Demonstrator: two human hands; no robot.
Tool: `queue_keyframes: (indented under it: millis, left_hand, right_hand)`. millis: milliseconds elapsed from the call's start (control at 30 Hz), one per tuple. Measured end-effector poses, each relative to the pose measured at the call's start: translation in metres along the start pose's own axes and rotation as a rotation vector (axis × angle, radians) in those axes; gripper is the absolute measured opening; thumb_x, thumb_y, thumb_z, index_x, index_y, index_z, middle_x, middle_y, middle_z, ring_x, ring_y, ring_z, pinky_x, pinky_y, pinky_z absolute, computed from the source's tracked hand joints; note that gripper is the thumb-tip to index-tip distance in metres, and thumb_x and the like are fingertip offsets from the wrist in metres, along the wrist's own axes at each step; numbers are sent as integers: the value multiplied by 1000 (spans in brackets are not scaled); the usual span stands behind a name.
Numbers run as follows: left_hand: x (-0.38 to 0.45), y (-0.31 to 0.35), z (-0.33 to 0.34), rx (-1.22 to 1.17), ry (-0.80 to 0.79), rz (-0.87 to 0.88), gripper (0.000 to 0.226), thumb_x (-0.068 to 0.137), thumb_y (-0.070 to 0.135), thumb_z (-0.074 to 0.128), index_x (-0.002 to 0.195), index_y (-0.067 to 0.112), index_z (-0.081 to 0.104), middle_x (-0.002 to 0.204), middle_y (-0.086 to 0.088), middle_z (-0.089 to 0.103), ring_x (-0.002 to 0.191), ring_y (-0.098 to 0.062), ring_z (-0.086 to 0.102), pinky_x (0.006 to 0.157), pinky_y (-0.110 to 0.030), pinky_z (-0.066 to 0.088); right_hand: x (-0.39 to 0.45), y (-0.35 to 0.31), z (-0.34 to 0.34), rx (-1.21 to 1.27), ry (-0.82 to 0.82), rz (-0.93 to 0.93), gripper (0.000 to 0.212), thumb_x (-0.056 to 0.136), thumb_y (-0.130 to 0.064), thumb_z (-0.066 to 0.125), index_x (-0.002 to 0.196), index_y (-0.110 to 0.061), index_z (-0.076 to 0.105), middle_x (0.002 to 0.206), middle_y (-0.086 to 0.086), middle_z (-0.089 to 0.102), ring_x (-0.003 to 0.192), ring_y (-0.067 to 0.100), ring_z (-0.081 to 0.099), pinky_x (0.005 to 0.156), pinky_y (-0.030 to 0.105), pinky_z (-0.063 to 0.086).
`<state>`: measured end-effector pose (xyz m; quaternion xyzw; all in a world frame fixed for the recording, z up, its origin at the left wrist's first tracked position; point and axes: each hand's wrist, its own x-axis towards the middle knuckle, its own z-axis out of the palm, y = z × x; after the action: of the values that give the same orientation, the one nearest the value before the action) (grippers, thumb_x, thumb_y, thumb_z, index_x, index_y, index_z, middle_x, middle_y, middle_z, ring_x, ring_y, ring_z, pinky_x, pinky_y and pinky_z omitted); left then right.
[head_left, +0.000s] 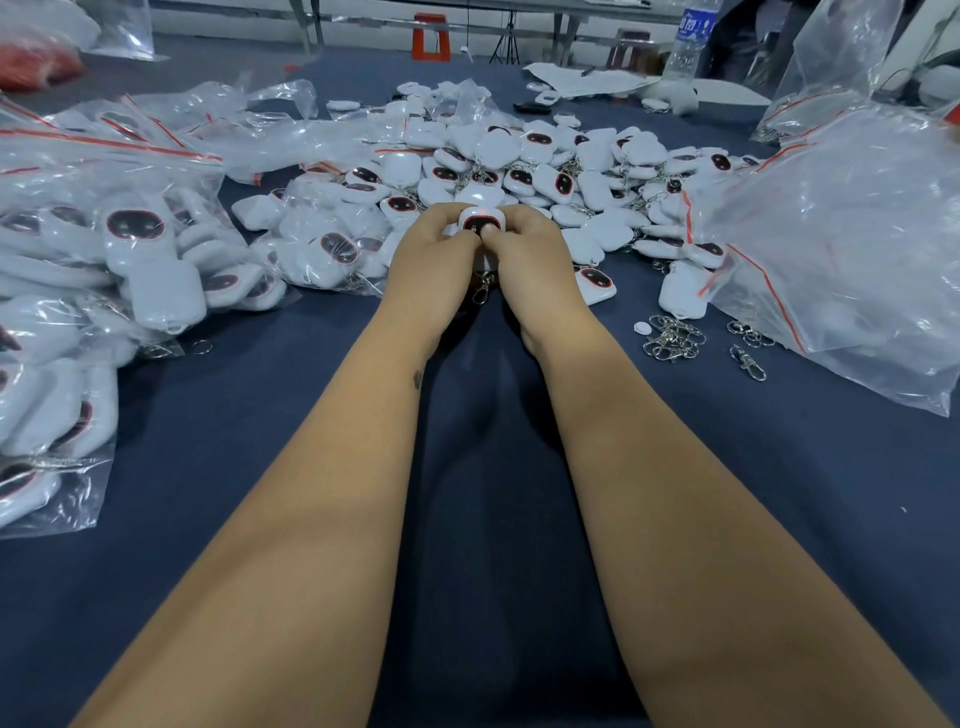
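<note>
Saw dark tabletop (260, 415), heap of white key fobs (545, 156) mid-back, bagged fobs (130, 249) on the left. Left grip (434, 249) and right grip (524, 244) both pinched one fob (483, 221) at the heap's near edge. Its metal clasp (482, 291) hung below.

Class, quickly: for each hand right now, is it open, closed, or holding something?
Left hand: grips the white keychain toy.
Right hand: grips the same toy.
</note>
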<state>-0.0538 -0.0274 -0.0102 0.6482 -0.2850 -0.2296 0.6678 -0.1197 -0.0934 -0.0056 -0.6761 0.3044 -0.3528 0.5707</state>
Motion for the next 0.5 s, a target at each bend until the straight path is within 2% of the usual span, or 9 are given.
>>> queue_keyframes:
  millis: [67,167,267,367,433,500]
  left_hand:
    - [1,0,0,-15,0,-12,28,93,12,50,116,19,65,103,-11,70,81,-17,65,71,-32,56]
    - [1,0,0,-31,31,-29,26,94,12,47,114,20,62,107,-11,70,83,-19,67,71,-33,57]
    - [1,0,0,1,44,-17,14,95,18,50,105,24,57,106,-13,70,79,-19,67,72,-36,57]
    - [0,0,0,45,45,-9,8,96,19,51,100,26,54,107,-13,69,87,-25,69,79,-40,57]
    - [-1,0,0,77,46,6,8,98,20,49,97,27,52,106,-12,69,83,-21,66,75,-36,55]
    - [-1,0,-1,107,42,18,7,99,20,47,96,26,50,106,-13,69,79,-17,63,69,-30,52]
  right_hand:
    - [0,0,1,-12,9,-2,22,95,-6,48,109,-6,65,105,15,69,99,27,67,85,37,54]
    - [0,0,2,-8,16,-1,22,94,-6,50,107,-9,66,106,13,70,102,27,67,89,38,53]
    - [0,-1,2,24,5,-5,20,92,-5,50,101,-10,67,100,13,70,95,26,67,89,40,53]
    - [-1,-1,1,44,-13,-7,20,90,-2,50,97,-11,67,93,15,69,84,21,65,84,39,54]
    - [-2,-1,1,44,-21,-8,23,89,-1,48,100,-8,67,100,22,70,86,23,64,86,41,54]
    - [-2,-1,0,39,-23,-6,25,88,0,48,103,-5,67,100,22,70,84,21,64,82,40,54]
